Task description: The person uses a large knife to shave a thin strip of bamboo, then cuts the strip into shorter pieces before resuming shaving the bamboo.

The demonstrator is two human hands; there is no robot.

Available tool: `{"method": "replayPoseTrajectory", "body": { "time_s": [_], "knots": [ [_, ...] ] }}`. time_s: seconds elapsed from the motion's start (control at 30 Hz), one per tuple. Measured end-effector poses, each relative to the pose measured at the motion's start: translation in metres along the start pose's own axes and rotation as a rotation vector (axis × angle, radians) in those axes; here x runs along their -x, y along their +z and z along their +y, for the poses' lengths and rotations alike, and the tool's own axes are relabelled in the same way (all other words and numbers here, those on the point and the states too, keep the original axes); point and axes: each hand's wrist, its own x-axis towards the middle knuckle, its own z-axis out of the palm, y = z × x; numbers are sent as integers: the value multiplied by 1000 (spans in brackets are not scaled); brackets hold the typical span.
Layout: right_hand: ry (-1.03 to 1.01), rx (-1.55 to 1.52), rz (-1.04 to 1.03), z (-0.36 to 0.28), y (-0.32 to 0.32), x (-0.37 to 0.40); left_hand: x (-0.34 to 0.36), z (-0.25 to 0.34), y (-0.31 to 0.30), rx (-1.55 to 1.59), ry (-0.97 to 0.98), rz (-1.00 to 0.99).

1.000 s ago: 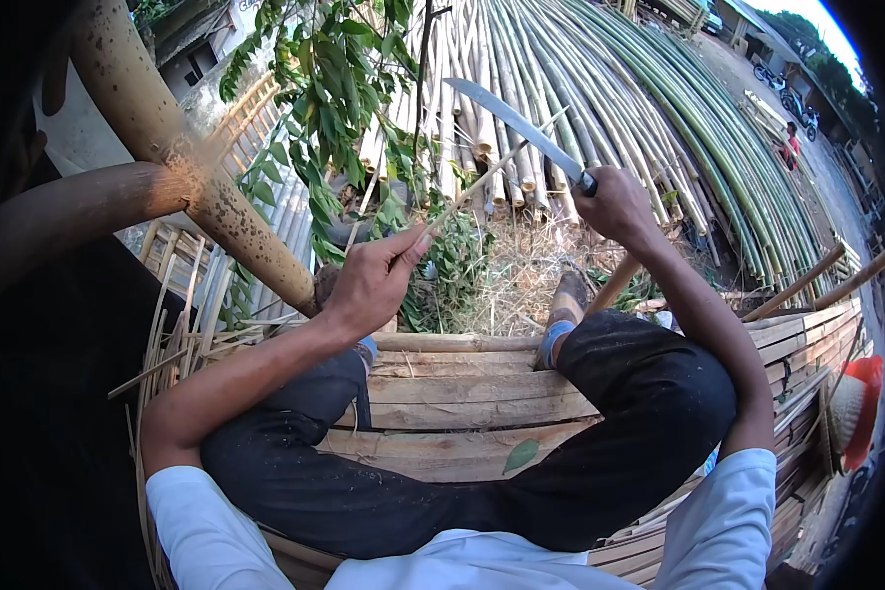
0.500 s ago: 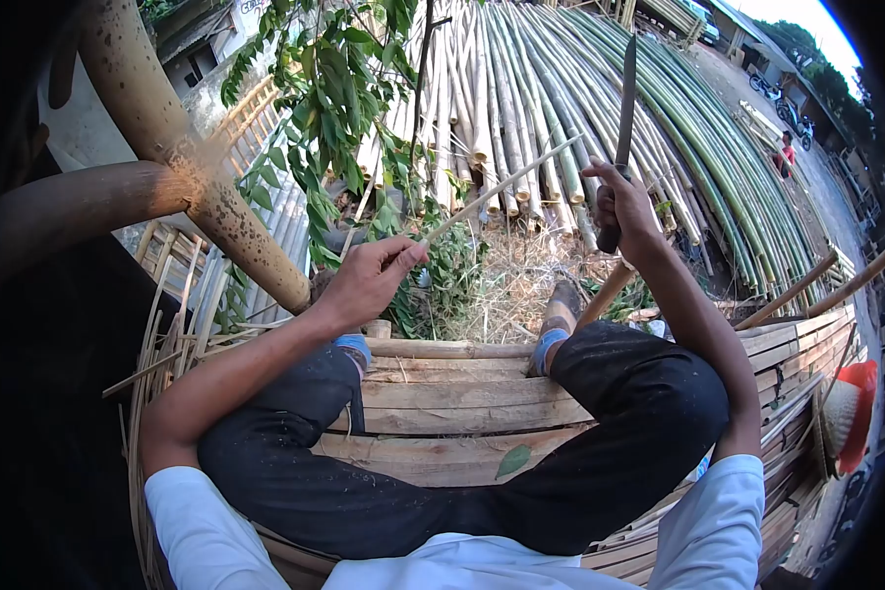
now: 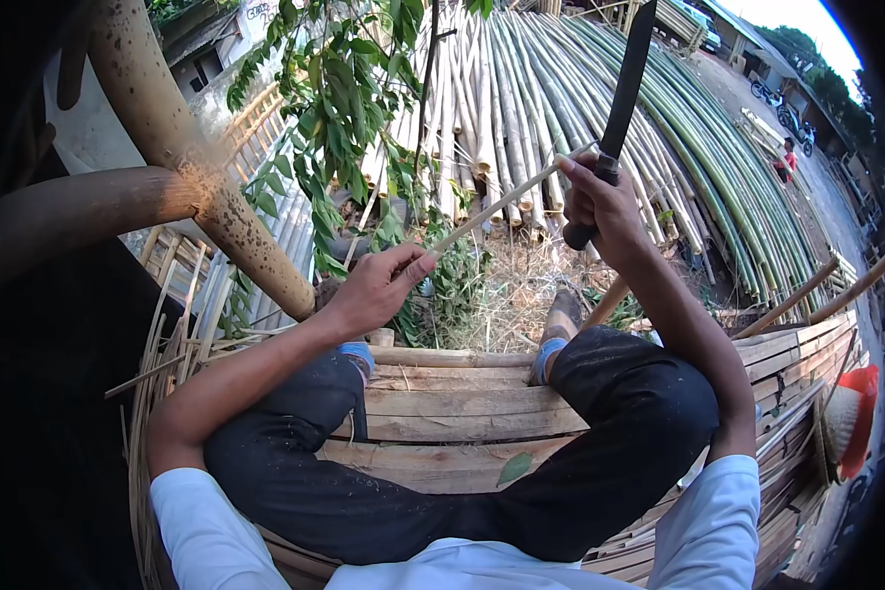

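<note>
A thin pale bamboo strip (image 3: 494, 207) slants up to the right between my hands. My left hand (image 3: 382, 285) is closed, its thumb and fingers pinching the strip's lower end. In my right hand (image 3: 605, 205) is the dark handle of a long knife (image 3: 627, 87), its blade pointing up. The thumb of that hand lies at the strip's upper end, close beside the knife. Both hands are held out in front of my knees, above the bamboo slat bench (image 3: 452, 411).
A large pile of bamboo poles (image 3: 521, 118) lies ahead. Leafy branches (image 3: 339, 108) hang at centre left, beside a thick bamboo post (image 3: 236, 231). Split strips (image 3: 157, 354) stand at my left; a red and straw hat (image 3: 849, 423) is at the right. A person in red (image 3: 785, 160) is far off.
My right hand with the knife has moved left and slightly down, bringing its thumb to the strip's upper end. My left hand has shifted slightly right and down.
</note>
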Motion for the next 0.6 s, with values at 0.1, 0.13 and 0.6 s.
{"method": "replayPoseTrajectory", "body": {
  "time_s": [0.1,0.13,0.6],
  "knots": [
    [28,40,-111,-2,12,3,-3,9,0,43,13,-6],
    [28,40,-115,-3,18,4,-5,11,-1,89,25,-11],
    [-225,511,-225,-39,56,13,-5,13,-9,487,91,-40]
  ]
}}
